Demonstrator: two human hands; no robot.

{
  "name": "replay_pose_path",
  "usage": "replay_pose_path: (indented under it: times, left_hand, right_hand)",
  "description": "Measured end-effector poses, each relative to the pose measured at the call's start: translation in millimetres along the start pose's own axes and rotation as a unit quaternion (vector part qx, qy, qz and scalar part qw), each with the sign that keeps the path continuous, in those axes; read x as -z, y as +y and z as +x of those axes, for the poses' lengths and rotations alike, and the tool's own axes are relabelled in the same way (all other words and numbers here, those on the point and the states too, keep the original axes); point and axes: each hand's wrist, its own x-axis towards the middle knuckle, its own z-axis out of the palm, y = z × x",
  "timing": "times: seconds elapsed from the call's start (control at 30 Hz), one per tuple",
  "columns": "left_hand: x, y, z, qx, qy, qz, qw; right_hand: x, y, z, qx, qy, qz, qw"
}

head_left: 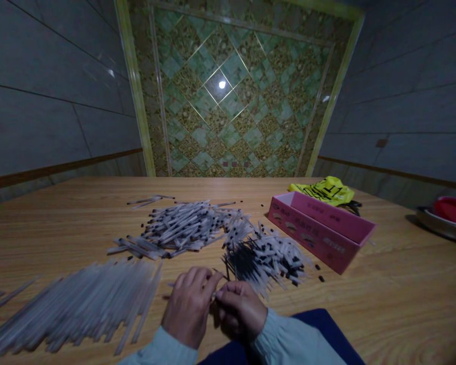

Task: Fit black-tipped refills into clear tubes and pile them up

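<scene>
The left hand [190,299] and right hand [240,306] met above the wooden table [399,299], both pinching a thin stick [213,297] they mostly hid, crowded by pale tubes [87,299] leftward, dark-ended sticks [182,225] and dark rods [243,261] ahead, with a pink box [307,230] and yellow bag [329,190] beyond.

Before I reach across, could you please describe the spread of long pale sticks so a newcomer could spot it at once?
On the wooden table, look along the near side, left of the person's left hand. There lies the spread of long pale sticks. Unlike the heaped, dark-tipped pile behind it, its sticks lie roughly side by side in one band.
</scene>
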Motion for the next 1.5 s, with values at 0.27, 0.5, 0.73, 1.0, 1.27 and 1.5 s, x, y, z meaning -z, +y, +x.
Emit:
replay_pose_path:
  times: [0.27, 0.5, 0.73, 1.0, 1.27, 1.5]
  left_hand:
    - [-10.5, -4.7, -2.9, -0.029, 0.124, -0.148, 0.981]
    - [-28.4, -14.4, 2.5, 0.212, 0.066, -0.481, 0.848]
    - [-31.7, -16.7, 4.2, 0.29, 0.051, -0.68, 0.672]
    - [-20.5, -25.4, 8.1, 0.367, 0.122, -0.704, 0.595]
    - [13.0, -84.5, 2.6, 0.418, 0.205, -0.407, 0.786]
    - [23.0, -101.3, -4.5, 0.354, -0.013, 0.02, 0.935]
  right_hand:
    - [12.4, -7.7, 4.7, 0.01, -0.01, 0.159, 0.987]
    - [6.3, -0.3, 0.5, 0.016, -0.111, 0.103, 0.988]
    - [6.8, 6.2, 0.5, 0.053, -0.125, -0.026, 0.99]
    - [2.8, -4.7, -15.2, 0.048, -0.165, -0.169, 0.971]
    - [11.0, -18.0, -13.0, 0.074, -0.074, -0.374, 0.921]
    - [42.5, -40.7, -5.5, 0.103, 0.226, -0.656, 0.713]
